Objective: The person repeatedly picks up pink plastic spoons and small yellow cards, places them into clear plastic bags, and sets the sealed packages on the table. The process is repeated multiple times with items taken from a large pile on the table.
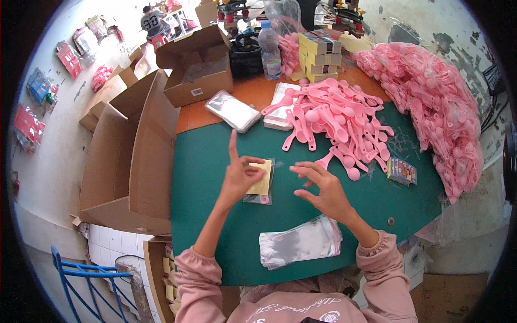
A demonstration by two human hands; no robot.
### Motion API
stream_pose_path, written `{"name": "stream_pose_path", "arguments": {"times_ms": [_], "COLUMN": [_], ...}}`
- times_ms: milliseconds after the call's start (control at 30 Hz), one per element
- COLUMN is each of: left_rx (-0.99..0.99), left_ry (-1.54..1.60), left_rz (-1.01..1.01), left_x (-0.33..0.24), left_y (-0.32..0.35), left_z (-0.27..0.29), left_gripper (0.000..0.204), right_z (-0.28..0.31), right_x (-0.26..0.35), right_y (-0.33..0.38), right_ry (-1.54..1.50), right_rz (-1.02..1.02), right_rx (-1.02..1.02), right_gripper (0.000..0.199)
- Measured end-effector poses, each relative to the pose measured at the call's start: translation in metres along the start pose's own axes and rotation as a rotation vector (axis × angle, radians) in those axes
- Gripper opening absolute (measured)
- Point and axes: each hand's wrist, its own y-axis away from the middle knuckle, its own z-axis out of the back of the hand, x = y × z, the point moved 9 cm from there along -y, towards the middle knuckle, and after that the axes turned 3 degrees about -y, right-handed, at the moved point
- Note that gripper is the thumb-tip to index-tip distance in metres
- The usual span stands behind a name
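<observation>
My left hand (241,176) is over a yellow card (262,183) in a clear plastic bag on the green table mat. Its index finger points away from me and the other fingers curve over the card, apart from each other. I cannot tell whether they touch it. To the right, my right hand (324,191) hangs above the mat, thumb and fingers apart, holding nothing. Close to me lies a stack of clear plastic bags (299,243). Beyond my right hand is a loose heap of pink measuring spoons (344,116), with a small stack of printed cards (401,171) beside it.
At the far edge stand a water bottle (270,51), stacked yellow card bundles (319,54) and two packs of clear bags (233,111). Bagged pink spoons (431,102) bulge along the right. Cardboard boxes (121,156) flank the table's left. A person (155,22) sits far off.
</observation>
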Motion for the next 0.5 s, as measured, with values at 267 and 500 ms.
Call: {"name": "stream_pose_path", "arguments": {"times_ms": [267, 500], "left_rx": [0.369, 0.233], "left_ry": [0.314, 0.207], "left_rz": [0.133, 0.080], "left_x": [-0.037, -0.015], "left_y": [0.031, 0.039], "left_z": [-0.063, -0.052], "left_gripper": [0.104, 0.058], "right_z": [0.002, 0.068], "right_x": [-0.001, -0.028], "right_y": [0.014, -0.003], "right_ry": [-0.025, -0.480], "right_rz": [0.053, -0.185], "right_rx": [0.118, 0.430], "right_gripper": [0.024, 0.009]}}
